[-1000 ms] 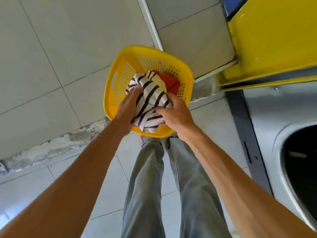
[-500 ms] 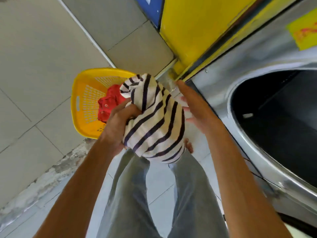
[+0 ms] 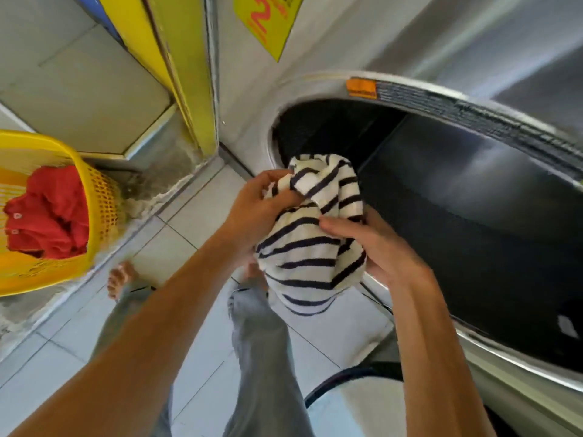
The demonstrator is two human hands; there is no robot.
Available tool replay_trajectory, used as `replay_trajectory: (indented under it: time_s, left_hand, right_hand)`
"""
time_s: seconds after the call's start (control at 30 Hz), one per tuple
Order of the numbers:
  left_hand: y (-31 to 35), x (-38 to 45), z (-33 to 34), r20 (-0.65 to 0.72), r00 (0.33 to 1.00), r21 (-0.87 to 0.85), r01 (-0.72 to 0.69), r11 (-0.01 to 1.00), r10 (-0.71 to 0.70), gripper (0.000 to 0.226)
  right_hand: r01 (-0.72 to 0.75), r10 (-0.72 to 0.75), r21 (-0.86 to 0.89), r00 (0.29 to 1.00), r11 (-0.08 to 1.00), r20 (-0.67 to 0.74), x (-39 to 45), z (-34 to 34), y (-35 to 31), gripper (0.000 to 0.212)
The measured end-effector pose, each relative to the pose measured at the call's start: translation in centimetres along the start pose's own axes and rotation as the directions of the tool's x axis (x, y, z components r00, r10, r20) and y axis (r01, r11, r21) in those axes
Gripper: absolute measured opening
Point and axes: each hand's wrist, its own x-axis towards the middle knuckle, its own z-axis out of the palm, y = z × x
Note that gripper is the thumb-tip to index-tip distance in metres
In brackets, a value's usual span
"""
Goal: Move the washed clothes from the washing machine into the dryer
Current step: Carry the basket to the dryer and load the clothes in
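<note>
Both hands, left hand (image 3: 252, 209) and right hand (image 3: 375, 247), grip striped garment (image 3: 312, 247) at dryer opening (image 3: 473, 216). Pale tiled floor (image 3: 195, 216); yellow basket (image 3: 94, 197) with red garment (image 3: 47, 212) at left.

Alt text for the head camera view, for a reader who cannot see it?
Both hands, left hand and right hand, grip a bundled striped garment at the open machine drum. A yellow basket on the left holds a red garment.
</note>
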Motion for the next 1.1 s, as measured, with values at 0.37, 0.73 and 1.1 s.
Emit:
replay_trajectory:
  time_s: [0.37, 0.73, 1.1]
  left_hand:
    - [-0.9, 9.0, 10.1, -0.056, 0.991, 0.376, -0.094, 0.922, 0.124, 0.064]
    - [-4.0, 4.9, -5.8, -0.246, 0.969, 0.24, 0.042, 0.97, 0.019, 0.038]
    - [-5.5, -2.4, -30.2, -0.555, 0.831, 0.155, 0.151, 0.976, -0.041, 0.011]
  right_hand:
    - [0.099, -0.345, -0.604, 0.887, 0.791, -0.306, 10.9, -12.2, -1.6, 0.058]
    - [0.197, -0.438, -0.642, 0.867, 0.741, -0.239, 10.0, 2.7, 4.4, 0.049]
    - [0.511, -0.429, -0.705, 0.847, 0.493, 0.314, 11.9, 28.4, 8.1, 0.039]
